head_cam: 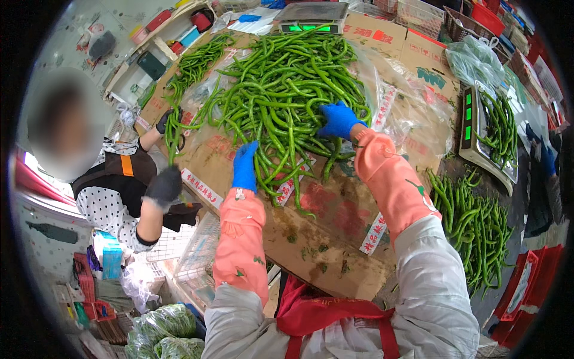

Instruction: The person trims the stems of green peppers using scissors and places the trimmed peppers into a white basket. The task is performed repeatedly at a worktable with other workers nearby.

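A large heap of long green chili peppers [287,89] lies on plastic film over flattened cardboard [323,251]. My left hand [245,167], in a blue glove, is at the heap's lower left edge, beside the peppers that hang towards me; whether it grips any cannot be told. My right hand [339,120], also blue-gloved, rests on the heap's right side with its fingers curled among the peppers; its fingertips are partly hidden. Several peppers lie between the hands. Printed paper strips [373,234] lie on the cardboard.
A digital scale [468,139] holding peppers stands at the right, with another pepper pile [471,229] below it. A second scale [312,13] is beyond the heap. At the left, a co-worker [121,179] in dark gloves holds peppers. Plastic baskets [419,18] stand at the far edge.
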